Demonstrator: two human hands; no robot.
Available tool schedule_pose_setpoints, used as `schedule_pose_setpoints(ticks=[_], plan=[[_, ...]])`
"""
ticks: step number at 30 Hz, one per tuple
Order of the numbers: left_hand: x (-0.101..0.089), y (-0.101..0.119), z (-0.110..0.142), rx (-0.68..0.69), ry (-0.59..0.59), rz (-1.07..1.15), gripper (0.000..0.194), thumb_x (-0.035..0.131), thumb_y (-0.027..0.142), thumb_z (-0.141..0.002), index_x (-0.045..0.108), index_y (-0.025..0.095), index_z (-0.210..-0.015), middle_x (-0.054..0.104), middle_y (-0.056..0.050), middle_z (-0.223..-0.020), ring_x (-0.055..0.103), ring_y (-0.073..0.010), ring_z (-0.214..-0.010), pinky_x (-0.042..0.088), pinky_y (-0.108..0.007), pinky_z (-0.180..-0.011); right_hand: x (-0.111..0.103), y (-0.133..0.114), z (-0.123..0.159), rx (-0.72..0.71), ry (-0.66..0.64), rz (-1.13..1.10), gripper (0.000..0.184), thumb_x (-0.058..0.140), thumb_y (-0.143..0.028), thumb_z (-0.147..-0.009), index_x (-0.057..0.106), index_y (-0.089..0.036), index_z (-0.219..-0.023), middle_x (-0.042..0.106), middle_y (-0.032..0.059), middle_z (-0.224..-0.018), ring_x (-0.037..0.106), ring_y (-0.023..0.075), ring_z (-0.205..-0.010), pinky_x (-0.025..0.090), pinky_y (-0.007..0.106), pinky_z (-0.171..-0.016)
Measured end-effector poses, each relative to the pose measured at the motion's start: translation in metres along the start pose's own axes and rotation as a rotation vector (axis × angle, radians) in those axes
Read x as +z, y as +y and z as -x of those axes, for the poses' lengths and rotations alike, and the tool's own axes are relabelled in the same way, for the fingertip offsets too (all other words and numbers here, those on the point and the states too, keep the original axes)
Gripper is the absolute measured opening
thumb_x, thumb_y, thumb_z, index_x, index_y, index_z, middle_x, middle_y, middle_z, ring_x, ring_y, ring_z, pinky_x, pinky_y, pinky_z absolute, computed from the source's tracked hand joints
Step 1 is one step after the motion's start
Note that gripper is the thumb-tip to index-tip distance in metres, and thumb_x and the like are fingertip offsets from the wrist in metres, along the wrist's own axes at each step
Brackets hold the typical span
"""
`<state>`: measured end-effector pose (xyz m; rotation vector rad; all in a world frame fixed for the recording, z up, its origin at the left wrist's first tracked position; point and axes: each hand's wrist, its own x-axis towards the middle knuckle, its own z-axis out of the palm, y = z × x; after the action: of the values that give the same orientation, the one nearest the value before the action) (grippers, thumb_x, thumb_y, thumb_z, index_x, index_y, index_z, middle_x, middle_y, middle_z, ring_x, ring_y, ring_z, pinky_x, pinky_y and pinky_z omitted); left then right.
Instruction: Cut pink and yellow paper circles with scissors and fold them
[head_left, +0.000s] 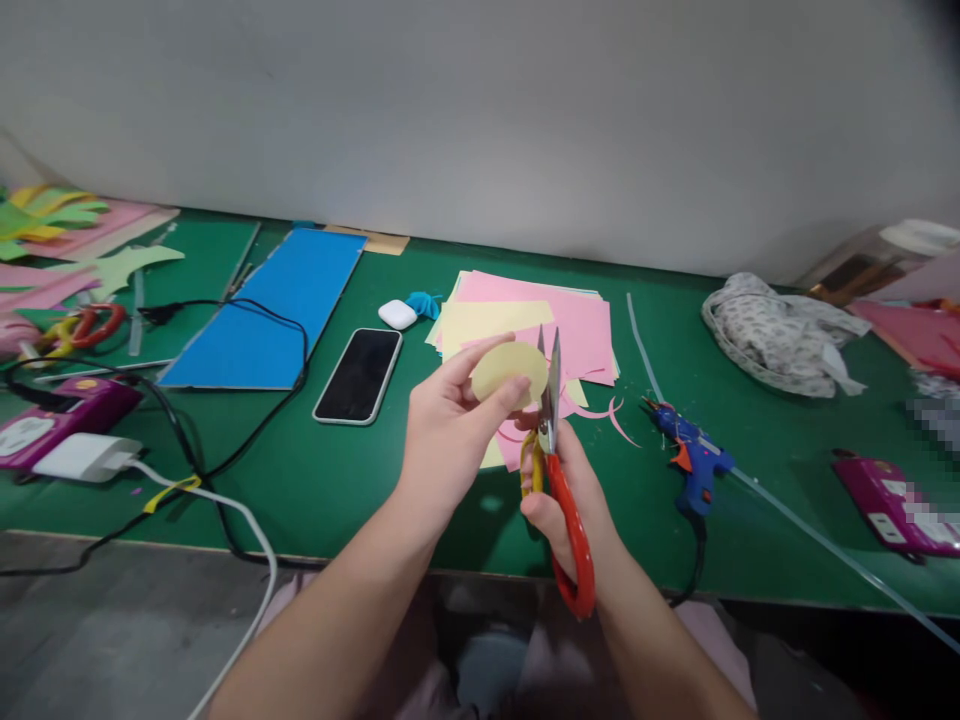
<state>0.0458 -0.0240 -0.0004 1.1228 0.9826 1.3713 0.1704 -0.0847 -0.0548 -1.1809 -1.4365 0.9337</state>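
Between the thumb and fingers of my left hand (446,430) is a rounded piece of pale yellow paper (504,372), held up above the table. My right hand (574,490) grips a pair of scissors (574,540) with one red and one yellow handle. The scissor blades point up and away from me, slightly parted, close by the paper's right edge. Whether they touch the paper I cannot tell. Behind both hands lies a stack of pink and yellow paper sheets (577,335), with thin curved pink offcuts (619,425) at its near right.
A phone (360,375), a white earbud case (397,314) and a blue board (262,320) lie left. Cables cross around a purple power strip (75,420). Rightward are a blue glue gun (694,455), crumpled patterned cloth (780,335) and another purple power strip (900,505).
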Motion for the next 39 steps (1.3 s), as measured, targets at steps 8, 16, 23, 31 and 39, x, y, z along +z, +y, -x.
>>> schedule_pose_setpoints(ticks=[8,16,23,31,39], plan=[[0.000,-0.003,-0.001,0.020,-0.022,0.082,0.043,0.084,0.026,-0.073,0.073,0.022,-0.115,0.077,0.001,-0.083,0.073,-0.0146,-0.070,0.064,-0.024,-0.063,0.001,0.004,0.001,-0.028,-0.014,-0.106,0.083,0.060,-0.082,-0.075,0.047,-0.026,-0.134,0.047,0.0039,-0.095,0.047,0.0212,-0.081,0.046,0.040,-0.075],[0.003,-0.002,-0.001,-0.006,-0.011,0.079,0.042,0.085,0.025,-0.071,0.074,0.021,-0.111,0.078,0.000,-0.086,0.072,-0.0136,-0.070,0.060,-0.020,-0.062,0.000,0.008,0.001,-0.047,-0.006,-0.081,0.077,0.059,-0.080,-0.078,0.047,-0.027,-0.133,0.048,0.0041,-0.095,0.047,0.0205,-0.079,0.045,0.038,-0.073],[0.004,-0.003,0.000,0.001,0.002,0.125,0.040,0.086,0.024,-0.071,0.074,0.021,-0.109,0.078,0.000,-0.087,0.073,-0.0130,-0.072,0.060,-0.018,-0.062,0.001,0.004,0.002,-0.028,-0.008,-0.066,0.075,0.060,-0.078,-0.079,0.047,-0.027,-0.132,0.048,0.0035,-0.093,0.047,0.0197,-0.078,0.045,0.035,-0.069],[0.004,-0.005,0.000,-0.011,-0.020,0.155,0.040,0.086,0.021,-0.071,0.075,0.024,-0.108,0.078,0.002,-0.086,0.074,-0.0124,-0.073,0.061,-0.018,-0.063,0.000,-0.003,0.001,0.010,0.001,-0.053,0.076,0.059,-0.080,-0.078,0.050,-0.026,-0.130,0.048,0.0030,-0.091,0.047,0.0197,-0.077,0.045,0.036,-0.071],[0.005,-0.002,0.002,0.000,0.027,0.085,0.039,0.084,0.025,-0.072,0.074,0.021,-0.109,0.078,-0.001,-0.089,0.073,-0.0152,-0.074,0.062,-0.022,-0.062,0.000,-0.002,0.000,0.010,-0.011,-0.044,0.078,0.059,-0.080,-0.078,0.050,-0.024,-0.131,0.049,0.0032,-0.088,0.047,0.0187,-0.073,0.046,0.033,-0.063]])
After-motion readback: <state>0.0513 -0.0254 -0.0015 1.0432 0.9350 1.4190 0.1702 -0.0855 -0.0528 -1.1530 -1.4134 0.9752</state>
